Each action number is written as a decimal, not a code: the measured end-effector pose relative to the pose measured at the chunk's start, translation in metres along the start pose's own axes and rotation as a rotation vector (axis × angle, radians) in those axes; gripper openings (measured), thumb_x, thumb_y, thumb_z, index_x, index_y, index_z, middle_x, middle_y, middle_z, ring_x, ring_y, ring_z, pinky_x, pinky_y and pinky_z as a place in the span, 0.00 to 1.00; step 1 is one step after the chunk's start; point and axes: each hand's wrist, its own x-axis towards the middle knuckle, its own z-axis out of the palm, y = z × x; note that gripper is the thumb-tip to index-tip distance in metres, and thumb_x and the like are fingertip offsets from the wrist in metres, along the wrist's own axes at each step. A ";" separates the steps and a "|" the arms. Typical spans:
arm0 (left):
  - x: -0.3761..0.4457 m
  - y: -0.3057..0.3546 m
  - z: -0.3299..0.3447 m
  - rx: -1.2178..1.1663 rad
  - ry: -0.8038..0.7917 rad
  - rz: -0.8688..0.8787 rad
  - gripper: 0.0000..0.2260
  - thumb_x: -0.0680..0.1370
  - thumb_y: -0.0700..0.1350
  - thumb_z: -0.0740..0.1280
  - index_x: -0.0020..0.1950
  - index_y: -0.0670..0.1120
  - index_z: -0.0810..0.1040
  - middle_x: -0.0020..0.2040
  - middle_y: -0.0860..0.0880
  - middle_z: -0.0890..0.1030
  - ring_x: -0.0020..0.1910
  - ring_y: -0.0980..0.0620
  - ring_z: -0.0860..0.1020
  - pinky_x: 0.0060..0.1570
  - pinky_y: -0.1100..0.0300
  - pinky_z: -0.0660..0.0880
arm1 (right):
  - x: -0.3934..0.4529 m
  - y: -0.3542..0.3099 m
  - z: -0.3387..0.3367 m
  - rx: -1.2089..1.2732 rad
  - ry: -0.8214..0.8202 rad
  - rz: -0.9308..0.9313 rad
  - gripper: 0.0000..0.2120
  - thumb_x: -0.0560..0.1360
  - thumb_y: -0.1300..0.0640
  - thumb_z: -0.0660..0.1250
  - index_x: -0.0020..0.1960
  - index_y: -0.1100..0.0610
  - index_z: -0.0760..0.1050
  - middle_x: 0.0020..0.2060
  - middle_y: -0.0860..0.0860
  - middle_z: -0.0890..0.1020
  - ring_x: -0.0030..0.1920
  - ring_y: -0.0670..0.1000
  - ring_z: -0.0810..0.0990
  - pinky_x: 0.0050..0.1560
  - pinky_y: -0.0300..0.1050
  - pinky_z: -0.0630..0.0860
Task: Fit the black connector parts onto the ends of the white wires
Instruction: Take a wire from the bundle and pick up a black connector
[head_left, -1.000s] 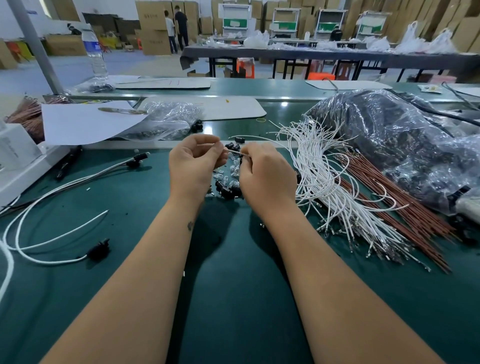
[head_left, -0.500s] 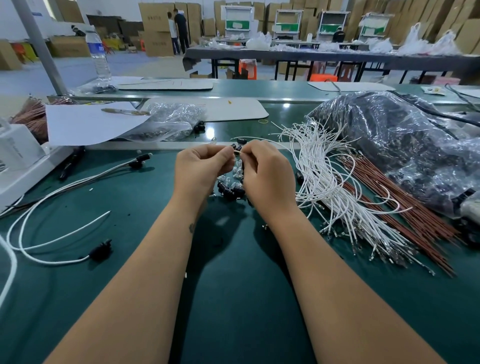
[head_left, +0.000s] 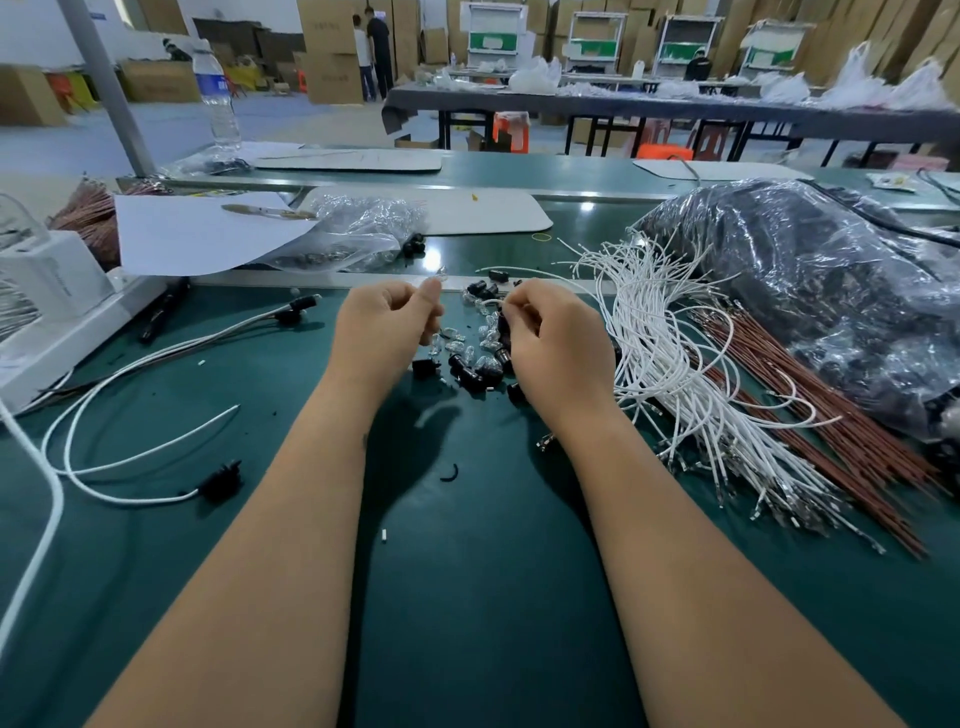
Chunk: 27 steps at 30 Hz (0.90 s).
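Observation:
My left hand (head_left: 387, 327) is curled, its thumb and forefinger pinching a small clear part (head_left: 440, 273) above the mat. My right hand (head_left: 558, 343) pinches a white wire (head_left: 540, 274) that runs off to the right, with a black connector part (head_left: 503, 325) partly hidden under its fingers. Between and below the hands lies a small heap of black connector parts (head_left: 475, 371) mixed with clear pieces. A big bundle of white wires (head_left: 670, 353) with metal terminals lies to the right. Finished white wires with black connectors (head_left: 221, 480) lie on the left.
Brown wires (head_left: 810, 415) lie beside the white bundle, under a large plastic bag of black parts (head_left: 831, 291). A white box (head_left: 52, 280), white paper (head_left: 192, 234) and a clear bag (head_left: 358, 234) sit at the back left. The green mat (head_left: 467, 571) spreads in front.
The hands were pressed together at the wire end; now they have drawn apart, the left holding a small clear part, the right keeping the white wire.

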 end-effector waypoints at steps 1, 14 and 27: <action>0.001 -0.002 -0.004 0.112 0.010 0.004 0.12 0.78 0.47 0.66 0.36 0.46 0.80 0.33 0.49 0.82 0.33 0.54 0.77 0.37 0.62 0.75 | 0.001 0.001 0.000 0.003 0.000 0.023 0.06 0.79 0.58 0.64 0.46 0.54 0.78 0.40 0.46 0.78 0.40 0.48 0.74 0.35 0.41 0.66; -0.003 -0.007 0.002 0.186 -0.100 -0.027 0.11 0.74 0.38 0.67 0.52 0.51 0.80 0.42 0.53 0.78 0.38 0.55 0.77 0.40 0.66 0.76 | -0.001 0.000 -0.001 0.026 0.039 0.110 0.09 0.79 0.52 0.63 0.55 0.48 0.80 0.48 0.44 0.83 0.44 0.46 0.78 0.38 0.39 0.72; -0.006 0.006 0.019 -0.665 -0.184 -0.199 0.07 0.73 0.32 0.69 0.46 0.42 0.82 0.36 0.48 0.84 0.37 0.54 0.82 0.43 0.65 0.79 | 0.000 -0.003 -0.003 0.098 0.167 0.060 0.06 0.76 0.56 0.69 0.48 0.55 0.84 0.43 0.50 0.82 0.45 0.50 0.79 0.42 0.42 0.72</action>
